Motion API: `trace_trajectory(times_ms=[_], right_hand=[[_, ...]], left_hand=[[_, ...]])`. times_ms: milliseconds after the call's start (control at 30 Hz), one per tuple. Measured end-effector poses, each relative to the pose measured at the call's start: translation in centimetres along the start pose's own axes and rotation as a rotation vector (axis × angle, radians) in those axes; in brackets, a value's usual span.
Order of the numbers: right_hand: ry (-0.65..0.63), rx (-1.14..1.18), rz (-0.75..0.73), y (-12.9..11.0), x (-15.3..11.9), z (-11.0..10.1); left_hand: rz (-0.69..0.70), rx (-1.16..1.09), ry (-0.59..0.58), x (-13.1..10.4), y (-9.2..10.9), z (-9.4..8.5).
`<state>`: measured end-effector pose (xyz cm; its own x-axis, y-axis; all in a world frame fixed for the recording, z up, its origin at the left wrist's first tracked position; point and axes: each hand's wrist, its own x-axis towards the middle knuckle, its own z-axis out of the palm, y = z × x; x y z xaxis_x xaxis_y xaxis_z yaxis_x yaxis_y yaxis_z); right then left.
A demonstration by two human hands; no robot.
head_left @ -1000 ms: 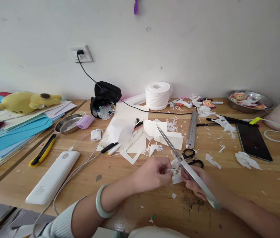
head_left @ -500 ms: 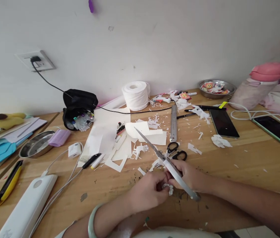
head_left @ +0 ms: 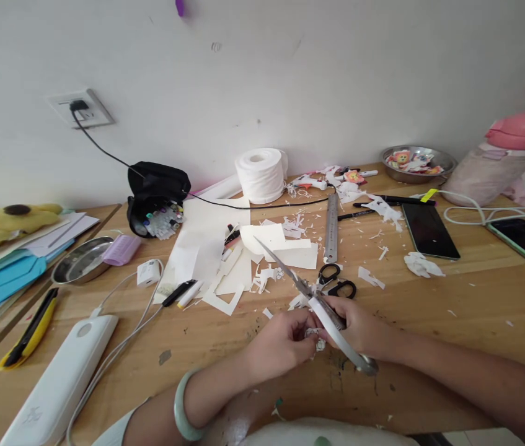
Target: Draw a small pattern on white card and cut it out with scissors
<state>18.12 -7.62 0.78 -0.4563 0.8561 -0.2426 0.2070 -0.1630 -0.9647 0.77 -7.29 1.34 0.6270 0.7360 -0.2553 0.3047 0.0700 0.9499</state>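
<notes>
Near the table's front edge, my left hand [head_left: 283,347] is closed on a small white paper cutout [head_left: 315,339] with dark lines. My right hand [head_left: 359,328] meets it from the right and holds large scissors [head_left: 308,291], whose blades point up and to the left, away from the cutout. A white-wrapped handle loop hangs below my right hand. The fingertips of both hands are close together at the cutout. Just behind my right hand lie black-handled scissors [head_left: 336,284], next to a steel ruler [head_left: 331,229].
Cream paper sheets [head_left: 216,214], scraps, a paper roll [head_left: 261,176] and a black pen case [head_left: 157,198] lie behind. Left are a power bank [head_left: 64,378], yellow cutter [head_left: 30,334] and steel dish [head_left: 83,263]. Right are two phones [head_left: 431,230], a bowl [head_left: 418,167] and a bottle [head_left: 489,170].
The view has shifted, so the table's things appear slightly farther right. Both hands keep the same hold on the cutout and the scissors, with little movement.
</notes>
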Motion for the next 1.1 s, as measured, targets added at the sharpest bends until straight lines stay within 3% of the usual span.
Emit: trace_trajectory(times_ms=[200, 433, 700, 1100], right_hand=[[0.044, 0.052, 0.024, -0.5, 0.4, -0.3], [0.031, 0.054, 0.095, -0.4, 0.5, -0.7], [0.038, 0.096, 0.068, -0.2, 0.6, -0.6], [0.027, 0.126, 0.103, 0.0, 0.5, -1.0]], left_hand=[[-0.009, -0.047, 0.032, 0.1, -0.5, 0.1], [-0.048, -0.226, 0.114, 0.3, 0.4, -0.3], [-0.117, -0.457, -0.019, 0.7, -0.2, -0.3], [-0.128, -0.466, 0.059, 0.8, 0.5, -0.8]])
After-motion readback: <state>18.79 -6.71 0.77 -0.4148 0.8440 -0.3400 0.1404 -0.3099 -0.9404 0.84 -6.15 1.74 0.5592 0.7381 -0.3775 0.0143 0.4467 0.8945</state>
